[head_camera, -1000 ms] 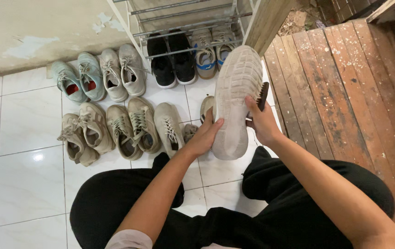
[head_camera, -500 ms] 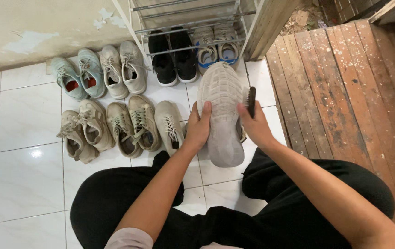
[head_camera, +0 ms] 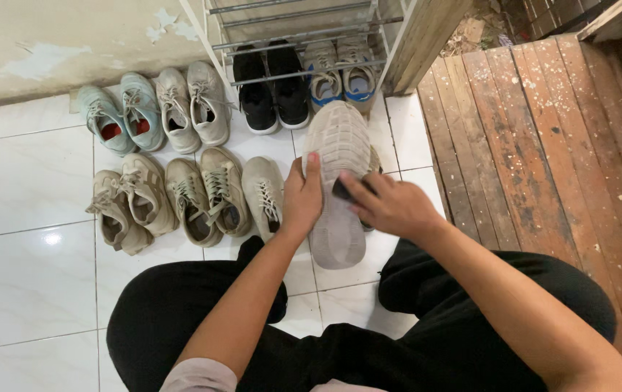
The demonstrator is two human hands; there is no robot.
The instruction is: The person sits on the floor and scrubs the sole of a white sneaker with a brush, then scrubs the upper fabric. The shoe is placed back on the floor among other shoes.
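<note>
My left hand point(head_camera: 304, 199) grips the left edge of a pale grey sneaker point(head_camera: 337, 145) held sole-up over the tiled floor, toe pointing away from me. My right hand point(head_camera: 392, 207) holds a small dark brush point(head_camera: 347, 190) pressed flat against the middle of the sole. Most of the brush is hidden under my fingers. Another beige shoe point(head_camera: 373, 161) peeks out from beneath the held sneaker on its right side.
Rows of beige shoes point(head_camera: 209, 190) and mint-green shoes point(head_camera: 124, 116) sit on the white tiles point(head_camera: 35, 276) to the left. A metal shoe rack point(head_camera: 304, 36) holds black shoes point(head_camera: 271, 91) and blue-lined shoes. Worn wooden decking point(head_camera: 543, 145) lies to the right. My black-trousered legs point(head_camera: 412, 334) are folded below.
The sneaker has come down lower and nearer the floor. My right hand moved from the shoe's right edge onto the sole, laying the brush flat on it.
</note>
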